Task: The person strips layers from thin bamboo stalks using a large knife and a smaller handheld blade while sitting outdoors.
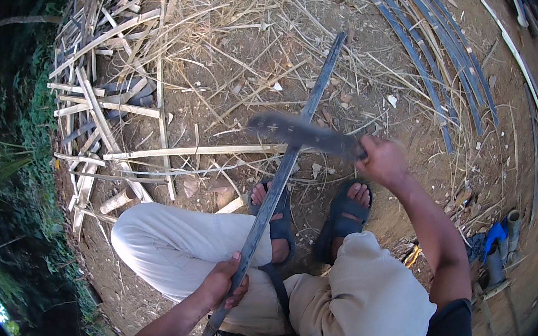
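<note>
A long, narrow dark strip, which looks like split bamboo, slants from my lap up across the ground between my knees. The fingers of my left hand wrap round its lower part above my left thigh. My right hand is closed on the handle of a machete. Its broad dark blade points left and crosses over the strip beyond my feet, slightly blurred. Whether the edge touches the strip, I cannot tell.
Split pale bamboo pieces lie heaped at the left, beside green plants. Thin shavings litter the ground ahead. Several dark strips lie far right; bamboo tubes and a blue cloth-like thing are at right. My sandals stand close to the strip.
</note>
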Available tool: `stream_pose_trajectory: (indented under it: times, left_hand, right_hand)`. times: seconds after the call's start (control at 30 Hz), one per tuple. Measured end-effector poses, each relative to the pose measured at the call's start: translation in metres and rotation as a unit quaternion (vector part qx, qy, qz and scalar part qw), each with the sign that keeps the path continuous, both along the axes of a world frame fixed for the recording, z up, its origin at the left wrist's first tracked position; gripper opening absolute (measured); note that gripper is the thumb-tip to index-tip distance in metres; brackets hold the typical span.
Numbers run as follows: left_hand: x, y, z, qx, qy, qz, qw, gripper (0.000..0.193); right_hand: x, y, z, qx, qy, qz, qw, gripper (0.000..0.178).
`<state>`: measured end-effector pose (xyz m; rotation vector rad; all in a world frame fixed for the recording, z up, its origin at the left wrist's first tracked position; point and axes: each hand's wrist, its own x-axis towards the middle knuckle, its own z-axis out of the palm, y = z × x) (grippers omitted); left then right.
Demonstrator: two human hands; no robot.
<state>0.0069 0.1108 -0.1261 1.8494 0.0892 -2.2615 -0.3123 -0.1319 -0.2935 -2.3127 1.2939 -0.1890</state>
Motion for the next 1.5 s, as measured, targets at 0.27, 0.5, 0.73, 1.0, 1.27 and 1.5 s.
stream_pose_trajectory:
  times: [0.27, 0.5, 0.73, 1.0, 1.27, 1.5]
  left_hand:
    - [0.001, -0.004, -0.002, 0.014, 0.025, 0.002, 1.0, 0.072]
    - [-0.001, -0.002, 0.002, 0.01, 0.004, 0.024, 1.0, 0.07]
    - [-0.001, -0.005, 0.005, 0.032, 0.006, 0.052, 0.998, 0.068]
    - [-0.012, 0.001, 0.0, 0.013, -0.054, 0.014, 0.998, 0.063]
    - [-0.034, 0.002, 0.004, -0.095, -0.143, -0.101, 0.98, 0.058]
    - [-0.036, 0.021, -0.004, -0.166, -0.209, -0.192, 0.944, 0.041]
  right_hand:
    - [-0.015, -0.099, -0.041, 0.046, 0.056, -0.216, 0.974, 0.025]
    - [0.018, -0.16, -0.043, 0.08, 0.106, -0.281, 0.95, 0.025]
    - [0.031, -0.141, -0.038, 0.087, 0.073, -0.29, 0.95, 0.028]
    - [-0.011, -0.142, -0.06, 0.085, 0.063, -0.312, 0.944, 0.028]
    - [0.011, -0.016, -0.011, 0.057, 0.012, -0.167, 0.984, 0.029]
    - [0.017, 0.064, 0.053, -0.063, -0.039, 0.123, 0.99, 0.03]
